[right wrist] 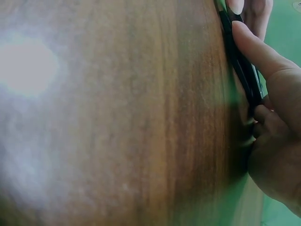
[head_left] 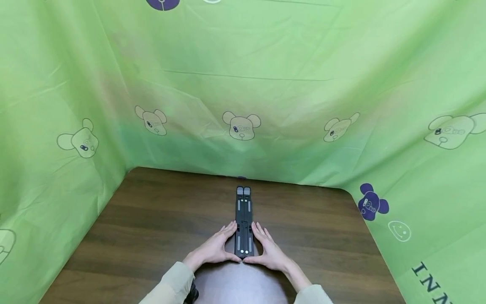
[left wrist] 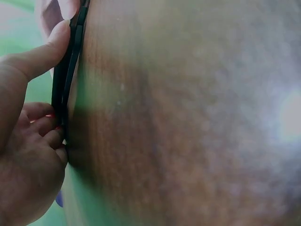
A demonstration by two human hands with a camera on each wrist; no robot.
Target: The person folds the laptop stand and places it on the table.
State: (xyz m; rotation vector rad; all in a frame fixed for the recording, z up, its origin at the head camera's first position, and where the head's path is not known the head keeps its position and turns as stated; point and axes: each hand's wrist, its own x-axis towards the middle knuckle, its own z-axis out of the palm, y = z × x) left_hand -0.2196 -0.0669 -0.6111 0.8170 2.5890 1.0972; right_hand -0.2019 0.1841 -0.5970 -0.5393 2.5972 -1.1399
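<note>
A folded black laptop stand [head_left: 244, 215] with grey pads points lengthwise away from me, at the middle of the wooden table. My left hand [head_left: 214, 248] holds its left side, the fingertips on the long edge and the thumb at the near end. Mirroring this, my right hand [head_left: 271, 252] holds the right side, and the two thumbs nearly meet. From the left wrist view, the stand [left wrist: 68, 70] appears edge-on between thumb and fingers. The right wrist view likewise has the stand's dark edge [right wrist: 242, 66] beside the thumb. Whether it is slightly raised off the table, I cannot tell.
The brown wooden table [head_left: 159, 211] spreads out on both sides of the stand. Green printed cloth [head_left: 243, 93] encloses its back and sides. A bright light reflection lies on the tabletop near me.
</note>
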